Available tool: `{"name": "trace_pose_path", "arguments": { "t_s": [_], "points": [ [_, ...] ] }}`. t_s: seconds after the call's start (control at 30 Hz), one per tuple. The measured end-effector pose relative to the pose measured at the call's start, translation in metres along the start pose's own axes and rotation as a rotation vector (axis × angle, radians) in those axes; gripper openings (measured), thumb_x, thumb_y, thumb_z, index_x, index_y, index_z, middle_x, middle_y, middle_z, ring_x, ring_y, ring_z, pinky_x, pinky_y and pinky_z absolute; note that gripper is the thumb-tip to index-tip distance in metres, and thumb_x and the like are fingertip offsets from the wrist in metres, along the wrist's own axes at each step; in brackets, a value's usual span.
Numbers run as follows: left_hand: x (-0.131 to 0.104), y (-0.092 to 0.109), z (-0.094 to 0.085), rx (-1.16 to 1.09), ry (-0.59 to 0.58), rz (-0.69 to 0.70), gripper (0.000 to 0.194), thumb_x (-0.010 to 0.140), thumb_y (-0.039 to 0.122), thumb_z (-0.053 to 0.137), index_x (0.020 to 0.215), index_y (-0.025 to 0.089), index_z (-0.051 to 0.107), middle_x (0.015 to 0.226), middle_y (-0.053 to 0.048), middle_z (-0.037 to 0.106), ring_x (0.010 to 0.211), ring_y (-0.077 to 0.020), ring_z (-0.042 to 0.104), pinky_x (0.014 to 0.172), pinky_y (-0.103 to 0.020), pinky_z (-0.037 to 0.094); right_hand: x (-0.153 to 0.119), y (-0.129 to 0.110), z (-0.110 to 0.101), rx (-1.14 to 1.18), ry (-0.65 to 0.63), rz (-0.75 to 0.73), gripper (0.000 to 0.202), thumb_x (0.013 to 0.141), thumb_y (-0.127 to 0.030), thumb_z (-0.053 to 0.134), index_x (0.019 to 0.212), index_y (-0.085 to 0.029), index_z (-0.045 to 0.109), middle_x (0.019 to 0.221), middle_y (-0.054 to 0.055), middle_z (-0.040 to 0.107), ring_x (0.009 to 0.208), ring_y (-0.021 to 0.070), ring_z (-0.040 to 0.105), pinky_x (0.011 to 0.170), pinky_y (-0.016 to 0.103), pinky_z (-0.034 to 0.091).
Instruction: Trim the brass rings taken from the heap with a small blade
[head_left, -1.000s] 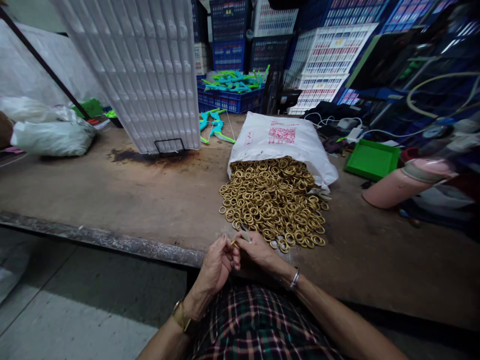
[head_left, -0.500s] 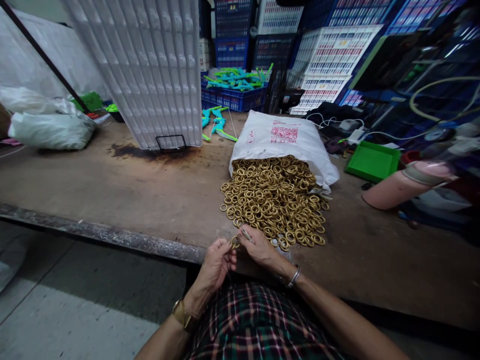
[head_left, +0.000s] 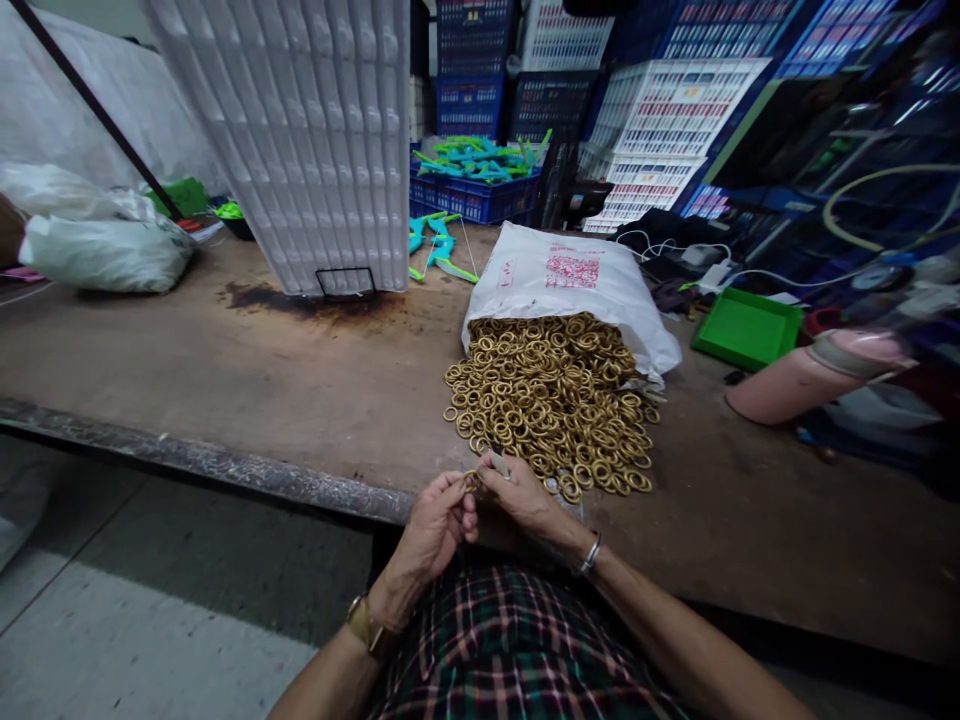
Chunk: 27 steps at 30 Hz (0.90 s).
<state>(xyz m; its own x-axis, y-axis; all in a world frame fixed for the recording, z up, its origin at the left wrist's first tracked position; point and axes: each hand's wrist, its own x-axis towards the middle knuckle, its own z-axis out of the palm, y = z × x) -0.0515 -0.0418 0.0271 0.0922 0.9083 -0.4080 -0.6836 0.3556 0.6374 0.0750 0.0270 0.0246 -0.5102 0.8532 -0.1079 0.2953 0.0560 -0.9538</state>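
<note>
My left hand point(head_left: 437, 525) pinches a gold-coloured ring point(head_left: 471, 480) between thumb and fingers, just over the table's front edge. Close against it, my right hand point(head_left: 525, 497) is closed around a small flat metal blade point(head_left: 500, 463), whose grey end shows above the thumb. The fingertips of both hands meet at the ring, and the exact contact there is too small to make out. Right beyond my hands lies a heap of gold-coloured rings point(head_left: 551, 400), spilling from the mouth of a white sack point(head_left: 525, 260) with red print.
A tall stack of ribbed translucent trays point(head_left: 300, 150) stands at the left back on the brown table point(head_left: 150, 370). To the right are a green tray point(head_left: 748, 328) and a pink bottle point(head_left: 802, 380). A blue crate point(head_left: 480, 200) holds turquoise-and-green toy bows.
The blade in my right hand has turned, so more of its flat side shows. My left hand keeps the ring nearly in place. The whole view has shifted slightly.
</note>
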Motion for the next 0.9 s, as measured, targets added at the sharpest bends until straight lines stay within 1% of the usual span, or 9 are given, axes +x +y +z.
{"name": "trace_pose_path", "arguments": {
  "t_s": [0.07,0.1,0.27,0.37,0.43,0.5,0.63,0.8,0.9],
  "points": [
    [0.000,-0.001,0.001,0.022,0.028,0.040,0.033,0.067,0.040,0.068,0.080,0.017,0.048,0.057,0.006,0.051,0.041,-0.0047,0.044,0.040,-0.017,0.034,0.000,0.001,0.001,0.045,-0.014,0.030,0.019,0.080,-0.031,0.043,0.069,-0.018,0.050,0.060,-0.004,0.047,0.056,0.0092,0.041,0.054,0.021,0.034],
    [0.000,-0.001,0.001,0.075,0.050,0.069,0.033,0.067,0.041,0.067,0.079,0.017,0.048,0.056,0.006,0.051,0.041,-0.0049,0.044,0.041,-0.018,0.034,0.000,0.001,0.001,0.046,-0.017,0.039,0.019,0.080,-0.032,0.043,0.069,-0.018,0.050,0.060,-0.004,0.047,0.056,0.0092,0.041,0.054,0.021,0.034],
    [0.000,0.002,0.005,0.519,0.189,0.230,0.032,0.068,0.045,0.064,0.071,0.015,0.051,0.051,0.004,0.053,0.039,-0.0062,0.046,0.041,-0.018,0.035,-0.001,-0.008,0.000,-0.078,-0.014,0.000,0.025,0.081,-0.039,0.044,0.069,-0.018,0.049,0.060,-0.004,0.046,0.057,0.0094,0.040,0.053,0.021,0.032],
    [0.001,0.004,0.009,0.607,0.191,0.261,0.031,0.069,0.045,0.061,0.069,0.016,0.051,0.050,0.004,0.052,0.038,-0.0067,0.046,0.040,-0.018,0.034,0.000,-0.007,0.000,-0.118,0.006,-0.012,0.026,0.079,-0.038,0.045,0.063,-0.018,0.046,0.058,-0.005,0.042,0.056,0.0090,0.037,0.052,0.021,0.030],
    [0.001,0.004,0.009,0.601,0.161,0.239,0.031,0.071,0.046,0.060,0.072,0.015,0.051,0.051,0.004,0.053,0.039,-0.0067,0.046,0.040,-0.018,0.035,0.001,-0.003,0.000,-0.082,0.008,0.008,0.026,0.079,-0.037,0.045,0.061,-0.018,0.043,0.056,-0.005,0.041,0.054,0.0085,0.036,0.051,0.021,0.029],
    [0.001,0.004,0.009,0.564,0.124,0.198,0.032,0.071,0.045,0.059,0.075,0.015,0.052,0.053,0.003,0.054,0.040,-0.0065,0.047,0.041,-0.018,0.037,0.001,0.003,-0.001,-0.022,0.003,0.051,0.025,0.079,-0.035,0.043,0.060,-0.018,0.044,0.055,-0.006,0.042,0.052,0.0081,0.037,0.050,0.020,0.029],
    [0.000,0.002,0.007,0.420,0.066,0.109,0.031,0.071,0.042,0.062,0.078,0.014,0.052,0.058,0.003,0.055,0.042,-0.0064,0.047,0.041,-0.018,0.038,0.002,0.012,-0.002,0.066,0.006,0.139,0.022,0.078,-0.030,0.044,0.060,-0.018,0.047,0.052,-0.005,0.046,0.049,0.0077,0.039,0.049,0.020,0.031],
    [0.000,0.000,0.004,0.150,-0.042,0.003,0.025,0.072,0.035,0.063,0.081,0.014,0.051,0.061,0.003,0.055,0.044,-0.0051,0.047,0.042,-0.017,0.036,0.003,0.017,-0.002,0.186,0.004,0.145,0.021,0.078,-0.033,0.044,0.063,-0.018,0.048,0.052,-0.006,0.046,0.045,0.0067,0.037,0.045,0.019,0.029],
    [0.001,0.000,0.003,0.146,-0.052,0.005,0.024,0.073,0.033,0.063,0.081,0.014,0.051,0.062,0.002,0.055,0.044,-0.0045,0.047,0.043,-0.017,0.036,0.001,0.014,-0.002,0.172,0.002,0.138,0.025,0.079,-0.035,0.043,0.062,-0.018,0.048,0.052,-0.005,0.047,0.045,0.0067,0.036,0.045,0.020,0.029]
  ]
}}
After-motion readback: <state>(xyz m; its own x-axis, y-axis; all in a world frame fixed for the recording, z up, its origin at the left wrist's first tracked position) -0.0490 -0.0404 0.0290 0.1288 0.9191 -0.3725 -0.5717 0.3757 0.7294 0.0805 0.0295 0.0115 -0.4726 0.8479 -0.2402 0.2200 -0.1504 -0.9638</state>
